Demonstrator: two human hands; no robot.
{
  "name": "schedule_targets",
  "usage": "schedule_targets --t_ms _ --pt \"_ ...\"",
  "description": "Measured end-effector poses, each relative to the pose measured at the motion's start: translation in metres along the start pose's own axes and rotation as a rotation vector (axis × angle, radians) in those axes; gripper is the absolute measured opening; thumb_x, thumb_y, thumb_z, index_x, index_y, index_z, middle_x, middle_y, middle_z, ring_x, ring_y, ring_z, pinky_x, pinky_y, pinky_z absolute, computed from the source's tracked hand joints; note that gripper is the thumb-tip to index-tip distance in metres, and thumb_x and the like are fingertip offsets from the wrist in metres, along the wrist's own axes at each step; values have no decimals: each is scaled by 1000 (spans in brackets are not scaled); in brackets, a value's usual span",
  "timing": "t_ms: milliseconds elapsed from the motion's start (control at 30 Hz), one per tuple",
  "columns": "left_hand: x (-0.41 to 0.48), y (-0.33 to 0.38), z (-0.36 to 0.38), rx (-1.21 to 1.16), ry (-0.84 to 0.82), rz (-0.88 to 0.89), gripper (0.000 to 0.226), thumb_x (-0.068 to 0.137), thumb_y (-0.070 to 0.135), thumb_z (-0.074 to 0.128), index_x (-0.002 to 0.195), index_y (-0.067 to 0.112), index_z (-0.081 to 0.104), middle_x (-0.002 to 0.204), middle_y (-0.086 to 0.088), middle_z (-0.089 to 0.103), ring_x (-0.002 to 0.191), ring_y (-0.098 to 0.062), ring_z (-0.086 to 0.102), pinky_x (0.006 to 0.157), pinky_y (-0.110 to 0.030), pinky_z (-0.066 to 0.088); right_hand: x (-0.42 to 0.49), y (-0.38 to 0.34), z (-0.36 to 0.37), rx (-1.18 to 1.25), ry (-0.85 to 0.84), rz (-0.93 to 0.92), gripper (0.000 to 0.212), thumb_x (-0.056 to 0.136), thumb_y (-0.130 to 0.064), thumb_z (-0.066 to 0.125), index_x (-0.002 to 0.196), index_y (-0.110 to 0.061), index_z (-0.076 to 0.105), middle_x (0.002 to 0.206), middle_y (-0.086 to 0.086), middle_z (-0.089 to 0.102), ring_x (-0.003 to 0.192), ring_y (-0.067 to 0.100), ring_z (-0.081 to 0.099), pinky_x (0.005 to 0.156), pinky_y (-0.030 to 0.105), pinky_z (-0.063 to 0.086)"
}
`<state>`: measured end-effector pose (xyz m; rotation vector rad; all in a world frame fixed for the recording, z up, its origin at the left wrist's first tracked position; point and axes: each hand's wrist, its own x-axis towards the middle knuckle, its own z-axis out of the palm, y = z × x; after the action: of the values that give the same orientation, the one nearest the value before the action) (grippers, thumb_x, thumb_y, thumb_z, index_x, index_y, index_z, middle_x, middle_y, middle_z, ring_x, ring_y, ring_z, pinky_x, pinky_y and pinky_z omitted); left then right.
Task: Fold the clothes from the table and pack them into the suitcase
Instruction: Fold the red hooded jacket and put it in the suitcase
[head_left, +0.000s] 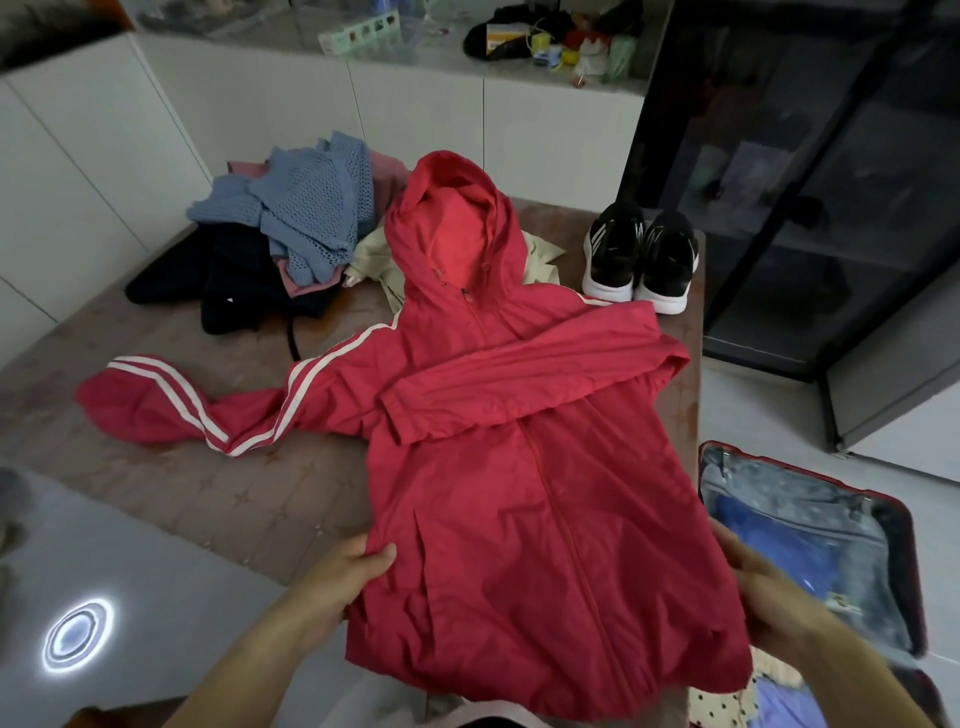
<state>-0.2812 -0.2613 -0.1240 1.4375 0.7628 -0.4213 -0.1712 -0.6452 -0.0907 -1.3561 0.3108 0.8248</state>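
A red hooded jacket (530, 488) with white sleeve stripes lies front up on the brown table (208, 499), hood pointing away. One sleeve is folded across its chest; the other stretches out to the left. My left hand (348, 577) grips the jacket's lower left side edge, thumb on top. My right hand (753, 592) holds the lower right edge. The open red suitcase (904, 540) stands on the floor at the right, with blue and clear-wrapped items inside.
A pile of clothes (291, 223), blue knit on top of dark and pink pieces, sits at the table's far left, with a beige garment (374, 260) beside it. Black sneakers (644, 260) stand at the far right corner. A dark glass cabinet (810, 182) rises behind.
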Motion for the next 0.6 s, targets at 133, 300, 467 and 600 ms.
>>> schedule_targets --t_ms 133,300,467,600 --pt "3 -3 -6 -31 28 19 20 94 15 55 112 17 63 107 -6 71 100 -24 67 92 -37 50 -4 -4 5 -153 3 78 19 74 -8 77 88 1 66 76 17 72 58 23 68 49 26 54" --pt "11 -10 -14 209 234 83 16 93 16 59 106 10 67 103 -10 71 96 -27 66 94 -43 50 -6 -12 -13 -580 170 -52 22 70 -33 81 80 -14 75 84 11 73 76 25 69 76 36 55" --pt "9 -17 -15 406 376 61 21 85 22 70 94 4 66 93 -15 70 86 -31 66 79 -42 52 0 -5 -48 -845 559 -160 34 90 -17 62 57 -10 58 57 8 56 58 24 51 56 31 36" --pt "9 -7 -10 351 470 113 39 88 27 66 118 3 59 111 -11 64 104 -29 62 93 -40 48 2 7 -40 -578 553 -57 29 91 -37 58 81 -11 66 91 18 67 83 31 60 83 41 47"
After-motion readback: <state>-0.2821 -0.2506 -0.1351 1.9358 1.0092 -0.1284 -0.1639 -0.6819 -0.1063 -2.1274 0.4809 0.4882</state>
